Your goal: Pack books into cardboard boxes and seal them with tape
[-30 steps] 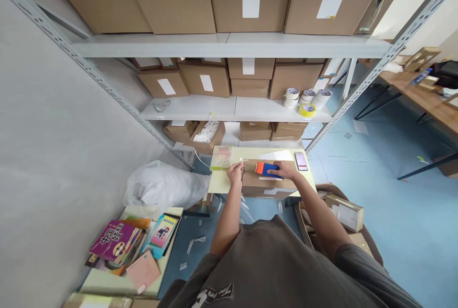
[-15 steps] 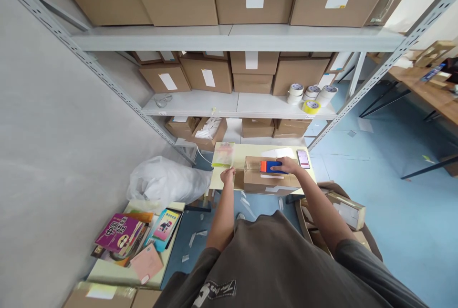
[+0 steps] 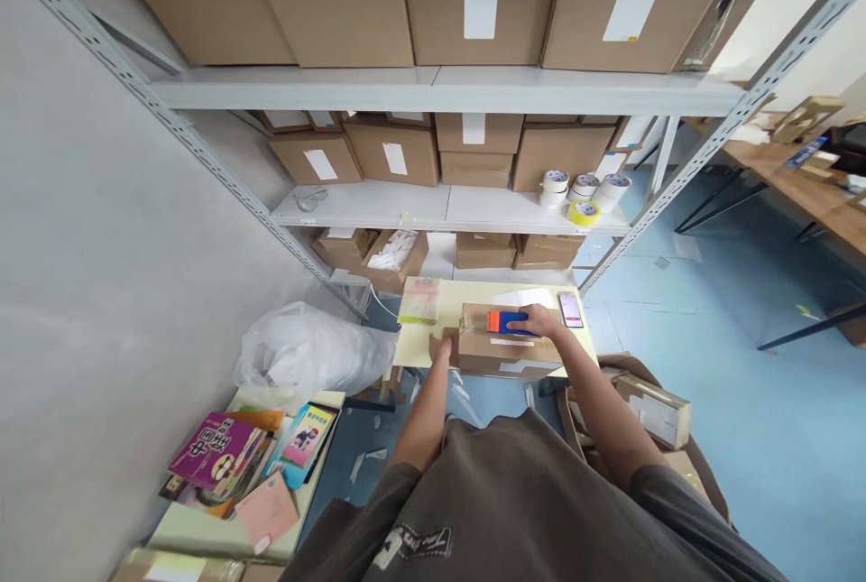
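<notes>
A cardboard box [image 3: 509, 355] lies on the pale yellow table [image 3: 414, 355]. My right hand [image 3: 541, 320] is closed around a blue block-shaped tool with an orange end [image 3: 497, 321], held against the top of the box. At the box's left end, my left hand [image 3: 441, 348] touches the brown cardboard there, with its thumb apart from the fingers; the fingertips are partly hidden. A clear film-like packet with a yellow-green edge [image 3: 419, 300] lies behind my left hand. To the right of the box lies a phone [image 3: 570, 309].
Shelving [image 3: 379, 203] holding cardboard boxes stands behind the table, with tape rolls [image 3: 583, 212] on its middle shelf. A white plastic bag [image 3: 311, 347] and a side table with books [image 3: 223, 451] are on the left. A large open carton [image 3: 707, 474] with boxes stands at right.
My left hand has moved right and slightly down to the box's left end, and its fist has loosened. My right hand stays on the blue tool. The view has tilted slightly.
</notes>
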`<action>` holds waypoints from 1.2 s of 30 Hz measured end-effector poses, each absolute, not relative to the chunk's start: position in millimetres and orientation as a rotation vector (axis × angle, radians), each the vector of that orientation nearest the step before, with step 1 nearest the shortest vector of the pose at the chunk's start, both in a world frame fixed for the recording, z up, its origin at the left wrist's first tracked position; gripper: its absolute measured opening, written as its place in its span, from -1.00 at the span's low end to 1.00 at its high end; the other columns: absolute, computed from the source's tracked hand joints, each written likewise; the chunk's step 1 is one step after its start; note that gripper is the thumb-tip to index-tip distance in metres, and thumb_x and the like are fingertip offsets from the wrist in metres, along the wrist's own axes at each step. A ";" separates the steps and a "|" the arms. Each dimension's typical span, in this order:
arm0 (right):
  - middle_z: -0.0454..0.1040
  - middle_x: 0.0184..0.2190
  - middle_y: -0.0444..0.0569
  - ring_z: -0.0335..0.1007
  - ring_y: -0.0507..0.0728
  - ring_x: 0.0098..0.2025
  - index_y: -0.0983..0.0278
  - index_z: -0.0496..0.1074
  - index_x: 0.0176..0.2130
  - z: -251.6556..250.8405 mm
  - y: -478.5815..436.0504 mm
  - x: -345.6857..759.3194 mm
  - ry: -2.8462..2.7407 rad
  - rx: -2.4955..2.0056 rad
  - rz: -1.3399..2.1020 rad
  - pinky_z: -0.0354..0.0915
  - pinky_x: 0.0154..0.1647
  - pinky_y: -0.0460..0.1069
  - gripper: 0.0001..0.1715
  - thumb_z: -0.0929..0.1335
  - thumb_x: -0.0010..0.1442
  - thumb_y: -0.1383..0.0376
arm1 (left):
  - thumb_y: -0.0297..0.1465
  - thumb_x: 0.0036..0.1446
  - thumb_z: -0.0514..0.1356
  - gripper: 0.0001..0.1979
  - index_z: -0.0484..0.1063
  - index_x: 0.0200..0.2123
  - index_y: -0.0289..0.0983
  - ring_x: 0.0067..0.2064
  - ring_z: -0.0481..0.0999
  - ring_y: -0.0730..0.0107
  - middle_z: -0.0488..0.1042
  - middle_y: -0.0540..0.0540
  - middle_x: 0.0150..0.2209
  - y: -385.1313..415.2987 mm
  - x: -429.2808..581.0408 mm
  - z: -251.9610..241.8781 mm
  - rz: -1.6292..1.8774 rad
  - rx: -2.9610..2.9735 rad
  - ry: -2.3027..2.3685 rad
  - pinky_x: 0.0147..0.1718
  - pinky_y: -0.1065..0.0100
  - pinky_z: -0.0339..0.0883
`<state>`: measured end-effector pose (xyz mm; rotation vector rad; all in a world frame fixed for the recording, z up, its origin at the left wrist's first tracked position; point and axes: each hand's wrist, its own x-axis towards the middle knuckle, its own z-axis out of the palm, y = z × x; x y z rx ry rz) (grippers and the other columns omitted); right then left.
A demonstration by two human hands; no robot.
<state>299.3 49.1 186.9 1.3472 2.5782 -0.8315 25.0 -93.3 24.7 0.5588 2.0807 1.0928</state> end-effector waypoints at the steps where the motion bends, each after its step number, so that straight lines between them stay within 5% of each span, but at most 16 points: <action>1: 0.67 -0.26 0.09 0.58 0.23 -0.22 0.23 0.63 -0.24 186.9 49.6 299.0 2.577 1.343 -0.838 0.28 -0.27 -0.04 -0.31 0.44 0.16 -0.33 | -0.25 0.33 0.20 -0.72 0.51 -0.03 -0.31 0.13 0.56 -0.08 0.63 -0.41 -0.05 -90.0 22.6 29.9 1.072 0.571 2.123 0.03 0.14 0.39; 8: 0.68 -0.19 0.16 0.61 0.30 -0.14 0.23 0.65 -0.18 188.6 48.5 290.8 2.571 1.355 -0.709 0.31 -0.22 0.00 -0.22 0.37 0.21 -0.39 | -0.03 0.45 0.03 -0.55 0.55 0.00 -0.21 0.11 0.60 -0.01 0.67 -0.30 -0.02 -54.9 44.3 49.5 0.852 0.988 2.073 0.06 0.22 0.37; 17: 0.68 -0.16 0.20 0.61 0.32 -0.11 0.23 0.66 -0.19 189.5 53.3 298.4 2.531 1.408 -0.708 0.32 -0.23 0.01 -0.18 0.39 0.15 -0.42 | -0.08 0.46 0.08 -0.60 0.56 0.02 -0.22 0.12 0.60 -0.04 0.66 -0.32 0.01 -58.3 52.3 51.2 0.917 0.955 2.099 0.10 0.20 0.35; 32: 0.60 -0.43 0.13 0.53 0.27 -0.31 0.17 0.51 -0.48 174.1 107.1 562.8 2.236 1.821 -0.628 0.23 -0.30 0.04 -0.35 0.47 0.06 -0.33 | -0.05 0.46 0.08 -0.56 0.56 0.09 -0.21 0.23 0.54 -0.02 0.62 -0.29 0.13 -51.1 51.0 57.2 0.869 1.009 2.175 0.22 0.17 0.33; 36: 0.65 -0.32 0.24 0.58 0.34 -0.22 0.23 0.60 -0.40 164.7 106.4 555.8 2.157 1.914 -0.560 0.29 -0.26 0.05 -0.32 0.54 -0.04 -0.32 | -0.09 0.47 0.05 -0.57 0.56 0.07 -0.23 0.26 0.51 -0.02 0.61 -0.30 0.15 -49.4 49.8 59.5 0.816 1.026 2.206 0.25 0.15 0.31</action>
